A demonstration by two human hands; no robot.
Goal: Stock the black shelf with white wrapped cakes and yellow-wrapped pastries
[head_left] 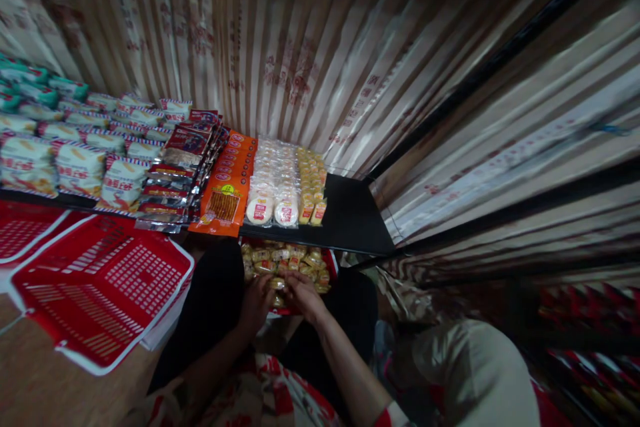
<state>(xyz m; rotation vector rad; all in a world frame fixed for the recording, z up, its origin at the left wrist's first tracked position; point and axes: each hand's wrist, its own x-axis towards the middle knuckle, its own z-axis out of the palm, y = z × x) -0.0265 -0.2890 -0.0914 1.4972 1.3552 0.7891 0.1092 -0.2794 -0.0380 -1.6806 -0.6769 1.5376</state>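
Both my hands are low in the head view, over a red basket full of small gold-wrapped snack packets. A gold packet lies between my fingertips. My left hand has its fingers curled against the packet's left side. From the other side, my right hand bends its fingers onto it. The dim light blurs the exact grip. On the black shelf just beyond, rows of similar gold packets stand beside clear packs of round white crackers.
An orange snack bag, dark red packets and white chip bags line the shelf's left. A red shopping basket sits on the floor at left. Another person's knee is close at right. Draped sheeting hangs behind.
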